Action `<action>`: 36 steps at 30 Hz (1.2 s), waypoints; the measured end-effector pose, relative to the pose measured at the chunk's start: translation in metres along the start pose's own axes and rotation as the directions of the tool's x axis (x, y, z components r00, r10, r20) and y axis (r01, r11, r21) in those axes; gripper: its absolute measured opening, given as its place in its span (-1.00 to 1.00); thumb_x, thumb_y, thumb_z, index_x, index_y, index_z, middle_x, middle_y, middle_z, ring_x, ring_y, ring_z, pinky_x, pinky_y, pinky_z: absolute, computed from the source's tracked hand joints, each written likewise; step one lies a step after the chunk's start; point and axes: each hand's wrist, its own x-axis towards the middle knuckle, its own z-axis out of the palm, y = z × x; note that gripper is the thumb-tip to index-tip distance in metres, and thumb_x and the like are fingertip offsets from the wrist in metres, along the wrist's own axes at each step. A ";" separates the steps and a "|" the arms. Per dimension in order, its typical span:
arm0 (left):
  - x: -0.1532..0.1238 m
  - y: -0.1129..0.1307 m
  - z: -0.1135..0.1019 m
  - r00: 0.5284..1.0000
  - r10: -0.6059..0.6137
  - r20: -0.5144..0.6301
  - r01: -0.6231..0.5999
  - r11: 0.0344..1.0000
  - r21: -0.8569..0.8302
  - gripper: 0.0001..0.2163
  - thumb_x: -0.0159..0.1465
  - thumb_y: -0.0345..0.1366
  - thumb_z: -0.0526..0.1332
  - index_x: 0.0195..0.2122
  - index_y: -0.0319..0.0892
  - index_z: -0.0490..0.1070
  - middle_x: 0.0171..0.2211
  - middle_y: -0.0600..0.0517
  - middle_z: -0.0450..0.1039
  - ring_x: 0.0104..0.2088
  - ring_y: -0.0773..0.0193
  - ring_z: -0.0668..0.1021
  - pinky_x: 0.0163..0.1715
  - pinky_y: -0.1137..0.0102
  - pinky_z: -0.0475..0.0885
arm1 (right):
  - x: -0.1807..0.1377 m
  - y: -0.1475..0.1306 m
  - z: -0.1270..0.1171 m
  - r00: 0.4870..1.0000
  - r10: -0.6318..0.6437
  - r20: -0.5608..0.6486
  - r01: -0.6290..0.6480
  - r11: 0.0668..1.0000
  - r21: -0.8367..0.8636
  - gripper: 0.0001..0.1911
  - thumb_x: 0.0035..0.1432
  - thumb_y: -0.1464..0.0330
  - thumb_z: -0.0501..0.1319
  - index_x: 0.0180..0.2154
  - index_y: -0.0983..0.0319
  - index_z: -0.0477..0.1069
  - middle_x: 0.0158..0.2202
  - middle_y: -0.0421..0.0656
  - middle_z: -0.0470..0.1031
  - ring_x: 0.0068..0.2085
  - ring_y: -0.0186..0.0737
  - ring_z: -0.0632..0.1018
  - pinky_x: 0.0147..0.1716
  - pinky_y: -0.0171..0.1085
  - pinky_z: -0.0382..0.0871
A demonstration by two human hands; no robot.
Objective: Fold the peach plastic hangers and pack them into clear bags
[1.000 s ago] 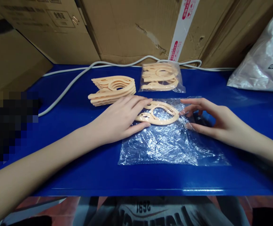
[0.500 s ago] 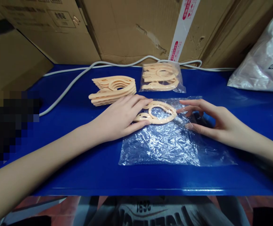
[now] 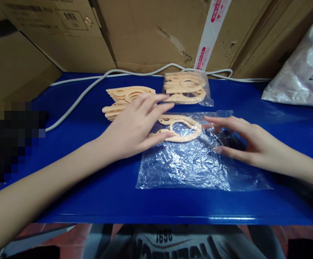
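Note:
A clear plastic bag [image 3: 191,165] lies flat on the blue table [image 3: 97,190]. On its far part rests a peach plastic hanger piece [image 3: 182,128]. My left hand [image 3: 134,127] hovers just left of that piece, fingers stretched out and spread, thumb close to its near edge. My right hand [image 3: 242,138] is on the bag's right side, fingers extended, the fingertips touching the film beside the piece. Neither hand grips anything.
A loose stack of peach hanger pieces [image 3: 124,99] sits behind my left hand. A filled bag of them [image 3: 186,88] lies further back. A white cable [image 3: 75,99] runs along the rear. Cardboard boxes [image 3: 151,32] wall the back, and a white plastic sack [image 3: 304,72] sits at the right.
My left hand has lifted off the hanger piece and its fingers have risen toward the stack. The piece has slid a little to the left on the bag. My right hand stays put.

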 end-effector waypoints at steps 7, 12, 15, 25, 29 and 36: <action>0.004 -0.018 -0.027 0.937 -0.268 -0.223 0.299 0.947 0.120 -0.42 0.47 0.10 -0.06 0.28 -0.24 0.30 0.33 -0.21 0.29 0.32 -0.12 0.30 0.32 -0.02 0.17 | -0.004 0.007 -0.005 0.989 -0.064 0.131 0.083 0.985 -0.151 -0.11 0.30 0.02 0.22 0.50 0.03 -0.09 0.44 -0.04 0.20 0.32 0.19 0.36 0.20 0.23 0.32; 0.003 -0.035 -0.020 0.929 -0.360 -0.087 0.370 0.902 0.223 -0.02 0.34 0.39 -0.35 0.36 -0.40 0.21 0.35 -0.35 0.23 0.32 -0.27 0.29 0.29 -0.04 0.18 | -0.006 0.009 -0.005 0.987 -0.050 0.153 0.077 0.981 -0.177 -0.12 0.33 0.02 0.19 0.51 -0.01 -0.15 0.46 -0.09 0.15 0.35 0.20 0.33 0.24 0.26 0.29; 0.002 -0.045 -0.014 0.920 -0.392 -0.022 0.382 0.880 0.281 0.04 0.29 0.42 -0.41 0.33 -0.41 0.26 0.26 -0.37 0.34 0.26 -0.31 0.37 0.23 -0.05 0.25 | -0.006 0.009 -0.006 0.987 -0.033 0.156 0.061 0.983 -0.174 -0.12 0.31 0.00 0.20 0.51 -0.04 -0.14 0.46 -0.12 0.16 0.34 0.21 0.34 0.25 0.26 0.30; -0.003 -0.061 -0.008 0.909 -0.416 0.032 0.401 0.891 0.211 -0.22 0.32 0.36 -0.05 0.24 -0.23 0.34 0.19 -0.16 0.37 0.19 -0.24 0.35 0.20 -0.13 0.23 | -0.008 0.010 -0.008 0.989 -0.029 0.145 0.049 0.990 -0.132 -0.10 0.27 0.02 0.25 0.50 -0.01 -0.06 0.44 -0.09 0.19 0.34 0.21 0.34 0.28 0.26 0.26; -0.001 -0.060 -0.006 0.899 -0.436 0.035 0.415 0.875 0.248 -0.20 0.33 0.37 -0.09 0.19 -0.27 0.37 0.14 -0.15 0.41 0.16 -0.20 0.38 0.17 -0.11 0.24 | -0.008 0.012 -0.005 0.988 -0.055 0.145 0.077 0.986 -0.150 -0.11 0.28 0.03 0.24 0.50 0.05 -0.06 0.45 -0.02 0.18 0.35 0.22 0.33 0.27 0.28 0.24; 0.003 -0.044 -0.014 0.899 -0.436 -0.043 0.429 0.856 0.290 -0.15 0.27 0.44 -0.06 0.11 -0.30 0.43 0.04 -0.18 0.42 0.10 -0.13 0.43 0.18 0.02 0.31 | -0.010 0.008 -0.013 0.991 -0.077 0.114 0.096 0.980 -0.176 -0.14 0.29 0.09 0.25 0.49 0.05 -0.03 0.41 -0.03 0.24 0.31 0.17 0.37 0.24 0.18 0.28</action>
